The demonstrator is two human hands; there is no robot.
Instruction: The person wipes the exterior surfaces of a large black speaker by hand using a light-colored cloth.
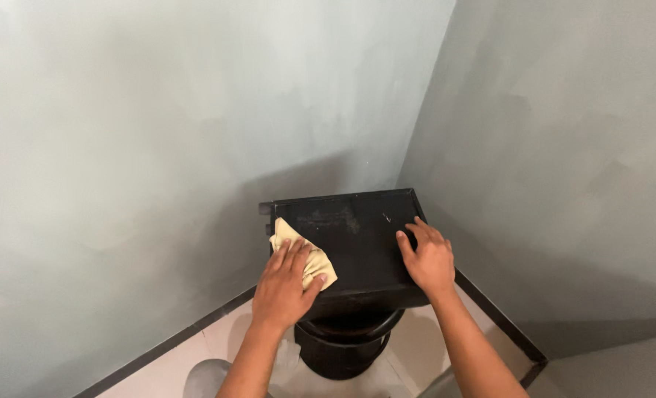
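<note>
Cloth (pixel 306 256), pale yellow and crumpled, lies on the black tray (pixel 361 243) near its left edge, pinned there by the person's left hand (pixel 283 284). That hand presses down flat with fingers spread rather than curled, so the cloth is trapped beneath the palm and fingers, not pinched; part of it shows beyond the fingertips toward the tray's far left corner, and another fold pokes out beside the thumb. Pressing flat like this appears to keep the fabric in broad contact with the dusty surface. The right hand (pixel 427 258) rests open on the tray's right side, fingers splayed and holding nothing, seemingly steadying the tray against the push of the other hand. The tray itself sits on a round black stool (pixel 342 346), which shows below its near edge. Beyond the tray's far edge, two grey walls (pixel 195 110) meet in a corner, and a dark skirting strip (pixel 501 313) runs along the pale floor (pixel 416 354) to the tray's right.
</note>
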